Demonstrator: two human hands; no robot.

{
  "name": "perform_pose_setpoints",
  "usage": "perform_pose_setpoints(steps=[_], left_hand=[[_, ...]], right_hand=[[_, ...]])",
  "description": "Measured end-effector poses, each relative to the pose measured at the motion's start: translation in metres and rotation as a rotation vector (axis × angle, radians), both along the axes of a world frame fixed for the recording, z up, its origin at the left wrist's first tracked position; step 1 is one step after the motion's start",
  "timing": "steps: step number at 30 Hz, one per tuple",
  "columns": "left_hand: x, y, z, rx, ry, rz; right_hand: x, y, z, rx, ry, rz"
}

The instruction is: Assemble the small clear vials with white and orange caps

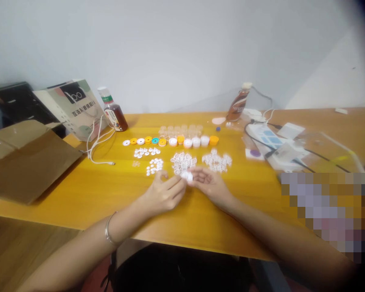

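My left hand (164, 190) and my right hand (208, 182) meet over the yellow wooden table (109, 194), fingers pinched together on a small white round part (187, 176) held between them. Just beyond the hands lie piles of small white plastic pieces (182, 161) and a second pile of white pieces (216, 160). Smaller white discs (154, 166) lie to the left. Farther back runs a row of white, orange and teal caps (173, 141), with clear little cups (181, 130) behind it. A bracelet circles my left wrist.
A brown cardboard box (27, 162) and a printed paper bag (74, 107) stand at the left, with a white cable (97, 148) and a dark-liquid bottle (114, 111). A brown bottle (239, 103), a power strip (269, 140) and clear plastic bags (325, 156) are at the right.
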State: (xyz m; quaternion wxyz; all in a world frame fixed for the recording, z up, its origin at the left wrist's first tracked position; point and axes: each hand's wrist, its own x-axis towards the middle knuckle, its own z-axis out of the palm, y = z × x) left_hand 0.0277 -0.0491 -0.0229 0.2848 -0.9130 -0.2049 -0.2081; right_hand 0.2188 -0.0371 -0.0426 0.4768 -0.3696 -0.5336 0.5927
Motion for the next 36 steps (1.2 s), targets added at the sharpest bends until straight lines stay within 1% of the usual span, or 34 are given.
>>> perform_pose_setpoints(steps=[7, 16, 18, 22, 26, 30, 36], left_hand=[[-0.001, 0.003, -0.003, -0.147, -0.072, 0.001], [-0.005, 0.004, 0.005, -0.129, -0.143, -0.042], [-0.008, 0.007, 0.005, -0.143, -0.203, -0.033], [-0.011, 0.015, 0.003, -0.201, -0.367, 0.041], [-0.010, 0.021, 0.001, -0.324, -0.433, 0.048], [-0.006, 0.020, 0.001, -0.472, -0.523, 0.042], [-0.002, 0.021, 0.002, -0.676, -0.650, 0.000]], right_hand=[[0.000, -0.002, 0.001, 0.015, -0.032, -0.009], [0.000, -0.002, 0.002, 0.039, -0.014, -0.010], [0.001, -0.002, 0.003, 0.045, -0.010, -0.015], [0.001, -0.002, 0.003, 0.059, -0.015, -0.010], [0.001, -0.002, 0.002, 0.064, -0.029, 0.007], [0.000, -0.002, 0.002, 0.063, -0.057, 0.027], [-0.001, -0.003, 0.003, 0.059, -0.065, 0.038]])
